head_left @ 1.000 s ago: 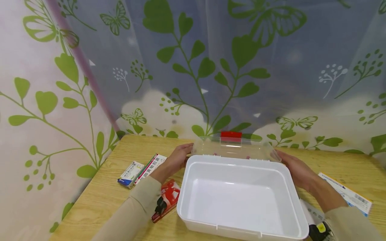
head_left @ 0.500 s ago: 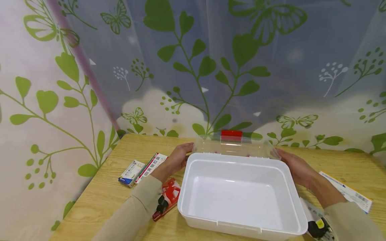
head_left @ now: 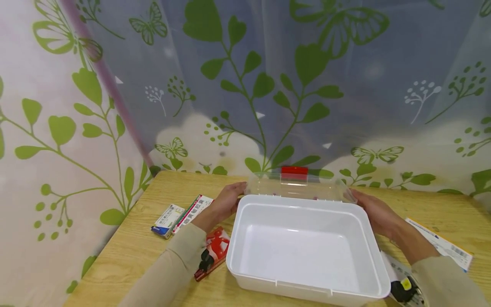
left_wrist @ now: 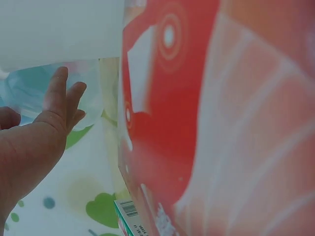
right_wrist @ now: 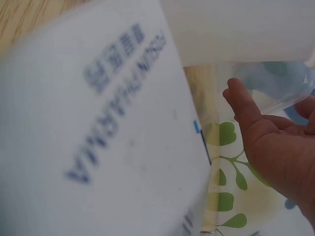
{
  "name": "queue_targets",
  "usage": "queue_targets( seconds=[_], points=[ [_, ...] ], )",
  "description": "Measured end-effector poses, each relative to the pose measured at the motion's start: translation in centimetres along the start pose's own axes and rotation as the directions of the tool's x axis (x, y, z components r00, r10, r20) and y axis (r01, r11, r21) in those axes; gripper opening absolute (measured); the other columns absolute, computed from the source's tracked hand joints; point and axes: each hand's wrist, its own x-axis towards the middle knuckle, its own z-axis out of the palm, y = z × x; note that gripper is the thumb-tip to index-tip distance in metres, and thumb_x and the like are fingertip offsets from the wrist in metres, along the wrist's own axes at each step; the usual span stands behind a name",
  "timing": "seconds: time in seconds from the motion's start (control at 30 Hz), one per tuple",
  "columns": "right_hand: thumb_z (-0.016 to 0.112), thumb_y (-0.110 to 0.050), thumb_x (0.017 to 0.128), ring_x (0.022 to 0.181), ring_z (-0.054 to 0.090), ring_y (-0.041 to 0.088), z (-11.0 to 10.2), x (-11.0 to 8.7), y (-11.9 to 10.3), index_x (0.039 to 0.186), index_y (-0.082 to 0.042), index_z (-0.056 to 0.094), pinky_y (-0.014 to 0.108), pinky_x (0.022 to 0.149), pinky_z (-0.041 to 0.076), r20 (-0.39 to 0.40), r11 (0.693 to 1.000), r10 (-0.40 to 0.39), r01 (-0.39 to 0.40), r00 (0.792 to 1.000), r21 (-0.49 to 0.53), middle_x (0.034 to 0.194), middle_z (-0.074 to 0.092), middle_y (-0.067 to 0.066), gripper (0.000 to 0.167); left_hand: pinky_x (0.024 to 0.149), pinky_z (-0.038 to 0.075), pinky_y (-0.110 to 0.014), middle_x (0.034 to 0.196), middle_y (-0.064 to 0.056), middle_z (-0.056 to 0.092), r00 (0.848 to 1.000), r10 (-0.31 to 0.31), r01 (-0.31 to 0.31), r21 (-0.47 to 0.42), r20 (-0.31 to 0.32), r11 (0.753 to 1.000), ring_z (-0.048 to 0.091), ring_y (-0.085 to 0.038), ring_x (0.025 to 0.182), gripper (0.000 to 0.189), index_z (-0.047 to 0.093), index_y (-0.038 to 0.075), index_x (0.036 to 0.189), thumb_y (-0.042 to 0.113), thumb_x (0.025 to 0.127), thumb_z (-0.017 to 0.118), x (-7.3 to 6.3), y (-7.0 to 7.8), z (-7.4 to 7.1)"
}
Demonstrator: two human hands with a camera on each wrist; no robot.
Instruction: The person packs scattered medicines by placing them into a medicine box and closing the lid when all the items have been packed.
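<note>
A white plastic box (head_left: 237,275) with no contents stands in front of me in the head view. Its transparent lid (head_left: 261,186) is swung open on the far side, with a red latch (head_left: 294,170) at its outer edge. My left hand (head_left: 225,200) holds the lid's left end between thumb and fingers. At the other end, my right hand (head_left: 379,215) holds the lid the same way. Both wrist views show the fingers fairly straight at the clear plastic, partly screened by cartons: a red one (left_wrist: 172,118) on the left, a white one (right_wrist: 123,118) on the right.
Two medicine cartons, one with a blue end (head_left: 168,219) and one with a green stripe (head_left: 193,211), lie left on the wooden table (head_left: 126,260). A red carton (head_left: 219,245) lies by my left wrist, and a white-and-orange one (head_left: 445,245) at the right. A patterned curtain (head_left: 245,106) hangs behind.
</note>
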Motion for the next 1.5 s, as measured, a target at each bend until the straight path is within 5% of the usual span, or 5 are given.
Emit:
queue_targets(
  seconds=[0.13,0.6,0.93,1.3,1.5],
  points=[
    [0.025,-0.048,0.103,0.099,0.061,0.017,-0.1,0.1,0.0,0.151,0.001,-0.004,0.039,0.083,0.052,-0.024,1.0,0.013,-0.013,1.0,-0.008,0.118,0.05,0.009,0.074,0.078,0.055,-0.03,0.141,-0.025,0.041,1.0,0.011,-0.011,0.016,-0.022,1.0,0.064,-0.017,0.09,0.048,0.028,-0.002,0.147,0.021,0.106,0.032,-0.2,0.0,0.1],
    [0.031,-0.045,0.103,0.134,0.021,0.048,0.1,-2.6,-0.6,0.152,-0.002,-0.002,0.029,0.091,0.049,-0.12,0.981,-0.072,0.048,0.99,-0.19,0.153,0.006,0.03,0.073,0.085,0.053,-0.034,0.142,-0.026,0.039,0.989,-0.031,0.035,0.026,-0.146,0.999,0.058,-0.035,0.111,0.051,0.026,0.0,0.149,0.025,0.105,0.037,-2.7,0.5,-0.1],
    [0.033,-0.038,0.105,0.106,0.051,-0.007,1.1,-5.9,-0.8,0.15,0.005,0.008,0.025,0.085,0.051,-0.127,0.969,-0.146,0.115,0.981,-0.22,0.151,0.012,0.031,0.067,0.092,0.049,-0.041,0.144,-0.02,0.04,0.996,0.015,0.003,0.196,-0.09,0.981,0.052,-0.033,0.121,0.053,0.03,0.005,0.148,0.032,0.103,0.041,-6.8,1.1,-0.3],
    [0.033,-0.027,0.106,0.108,0.049,-0.011,2.5,-8.4,0.4,0.151,0.0,0.018,0.023,0.083,0.052,-0.175,0.941,-0.215,0.156,0.961,-0.299,0.141,0.037,-0.008,0.054,0.094,0.047,-0.045,0.144,-0.02,0.041,0.996,0.078,-0.067,0.239,-0.04,0.969,0.048,-0.036,0.124,0.059,0.029,-0.002,0.147,0.033,0.102,0.045,-10.0,0.5,0.6],
    [0.034,-0.035,0.105,0.106,0.044,-0.016,3.8,-9.3,0.4,0.152,-0.007,0.022,0.024,0.082,0.052,-0.228,0.927,-0.17,0.077,0.959,-0.366,0.15,0.028,0.016,0.056,0.092,0.048,-0.045,0.144,-0.018,0.041,0.992,0.124,-0.111,0.266,-0.029,0.958,0.05,-0.036,0.122,0.061,0.029,-0.002,0.147,0.034,0.101,0.048,-11.0,0.2,1.0]
  ],
)
